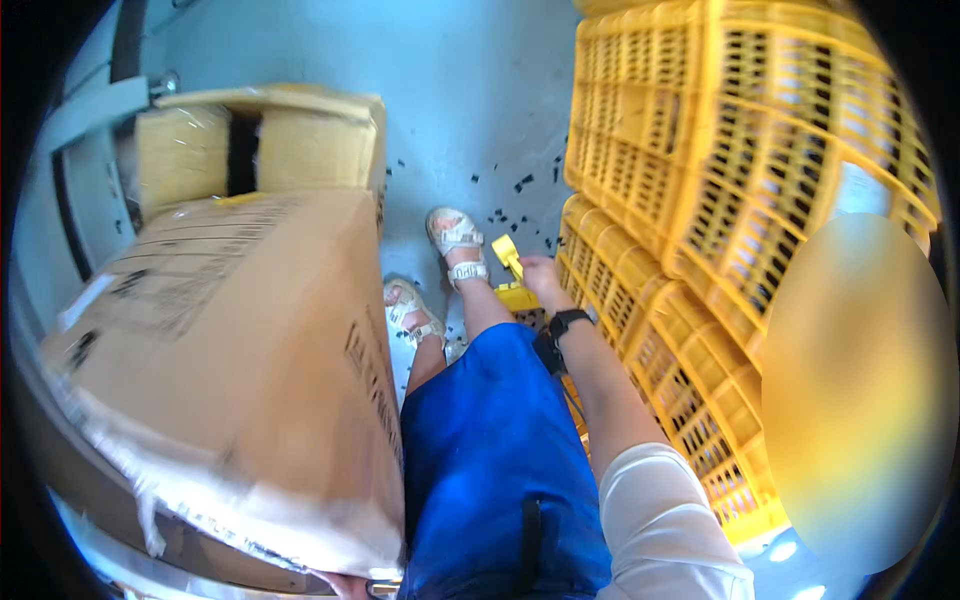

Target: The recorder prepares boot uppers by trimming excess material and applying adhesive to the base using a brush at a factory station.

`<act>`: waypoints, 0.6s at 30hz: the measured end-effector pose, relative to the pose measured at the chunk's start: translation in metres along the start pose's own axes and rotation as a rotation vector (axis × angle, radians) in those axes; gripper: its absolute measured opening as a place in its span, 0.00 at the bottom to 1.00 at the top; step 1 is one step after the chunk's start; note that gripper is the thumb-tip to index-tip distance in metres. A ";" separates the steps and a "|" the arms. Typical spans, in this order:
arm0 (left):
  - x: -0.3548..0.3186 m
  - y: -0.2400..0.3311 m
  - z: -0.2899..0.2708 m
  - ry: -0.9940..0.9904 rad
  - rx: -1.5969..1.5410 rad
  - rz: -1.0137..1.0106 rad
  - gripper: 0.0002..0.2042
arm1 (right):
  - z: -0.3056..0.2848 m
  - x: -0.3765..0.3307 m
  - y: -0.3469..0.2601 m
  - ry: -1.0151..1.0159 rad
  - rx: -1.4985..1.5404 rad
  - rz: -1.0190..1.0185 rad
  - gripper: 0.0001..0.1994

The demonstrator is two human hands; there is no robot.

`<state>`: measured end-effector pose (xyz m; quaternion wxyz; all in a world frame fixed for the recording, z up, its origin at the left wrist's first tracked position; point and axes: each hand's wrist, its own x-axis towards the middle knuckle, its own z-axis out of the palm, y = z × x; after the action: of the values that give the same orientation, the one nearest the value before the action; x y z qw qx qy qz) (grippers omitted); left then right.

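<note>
My right hand (541, 280) reaches down beside the yellow crates, its fingers closed on the narrow neck of a small yellow plastic piece (504, 251) with a wide flat end. Just below it is another yellow part (517, 297); whether the two are joined I cannot tell. A dark band circles my right wrist. At the lower edge, only a bit of my left hand (347, 584) shows against the bottom corner of a large brown cardboard box (290, 370); its fingers are mostly hidden.
Yellow slatted crates (640, 110) stand stacked along the right side. Behind the big box is an open-ended carton (320, 145). Small black scraps (523, 183) litter the blue-grey floor (470, 90) around my sandalled feet (456, 235). A blurred patch covers the far right.
</note>
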<state>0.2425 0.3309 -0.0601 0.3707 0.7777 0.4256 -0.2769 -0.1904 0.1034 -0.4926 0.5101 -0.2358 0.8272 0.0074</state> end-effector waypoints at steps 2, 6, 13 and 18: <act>-0.016 0.012 -0.008 -0.058 -0.018 -0.005 0.43 | -0.043 -0.050 -0.033 0.050 0.062 -0.021 0.09; 0.024 0.024 -0.056 -0.552 -0.003 -0.071 0.39 | -0.124 -0.140 -0.097 0.216 0.171 -0.160 0.10; -0.020 0.039 -0.040 -0.426 0.192 0.117 0.22 | -0.227 -0.352 -0.221 -0.010 0.739 -0.238 0.11; -0.001 0.028 -0.022 -0.343 0.323 0.243 0.29 | -0.289 -0.470 -0.246 -0.430 0.864 -0.645 0.11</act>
<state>0.2690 0.3380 -0.0370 0.3390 0.8138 0.2103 -0.4227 -0.1625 -0.0086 0.1000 0.6932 -0.2394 0.5192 -0.4388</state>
